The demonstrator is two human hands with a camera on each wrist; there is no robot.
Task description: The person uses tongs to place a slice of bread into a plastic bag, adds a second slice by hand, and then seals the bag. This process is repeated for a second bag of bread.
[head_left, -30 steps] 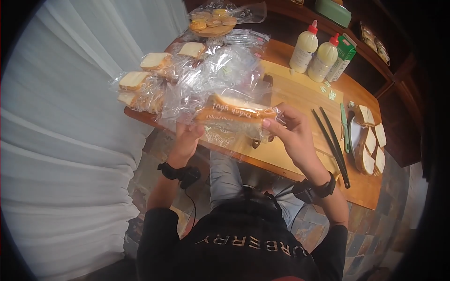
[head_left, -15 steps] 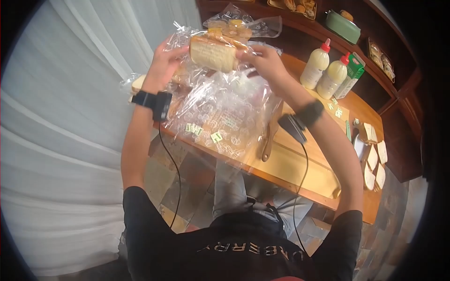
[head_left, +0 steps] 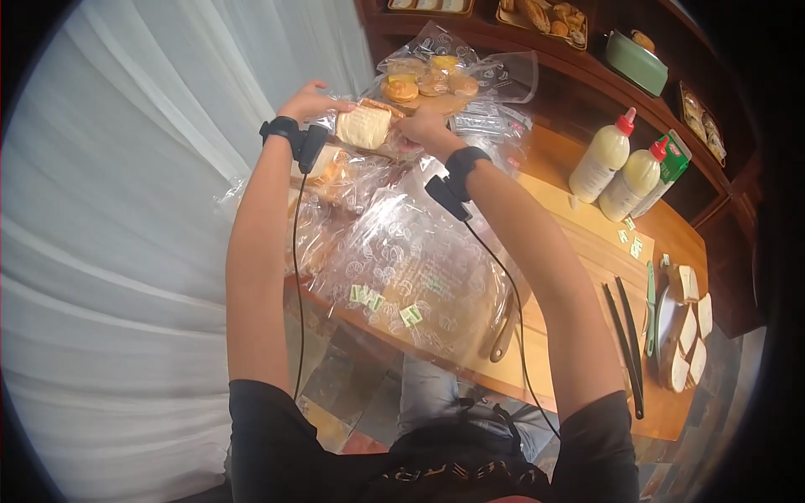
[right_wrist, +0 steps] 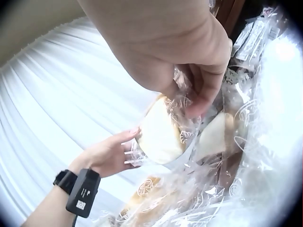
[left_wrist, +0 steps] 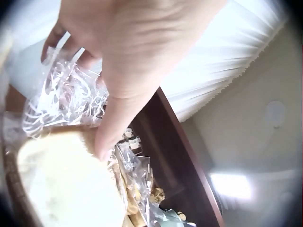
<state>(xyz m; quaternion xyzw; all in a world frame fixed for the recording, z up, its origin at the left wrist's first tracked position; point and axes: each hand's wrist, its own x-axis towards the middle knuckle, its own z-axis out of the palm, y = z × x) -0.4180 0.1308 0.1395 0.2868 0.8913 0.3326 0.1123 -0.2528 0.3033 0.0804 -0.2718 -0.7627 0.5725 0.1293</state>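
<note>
A bread sandwich in a clear printed bag [head_left: 365,127] is at the far left of the table, among other bagged sandwiches. At its left end my left hand [head_left: 312,102] holds it, the thumb on the bread [left_wrist: 71,184] and the fingers over the crinkled bag end. My right hand [head_left: 426,130] pinches the other end of the bag with curled fingers, as the right wrist view shows. Just nearer lies another wrapped sandwich [head_left: 331,161]. Clear plastic bags [head_left: 402,260] are spread over the table in front.
Bagged round buns [head_left: 432,84] sit behind the hands. Two red-capped bottles [head_left: 600,159] and a green carton [head_left: 675,159] stand at right. A knife with a brown handle [head_left: 503,335], black tongs [head_left: 629,348] and a plate with cut sandwiches [head_left: 688,335] lie nearer. A white curtain [head_left: 142,251] hangs left.
Both hands have carried the bagged sandwich from the table's front to the back left and lowered it among the other wrapped sandwiches. The head view has shifted.
</note>
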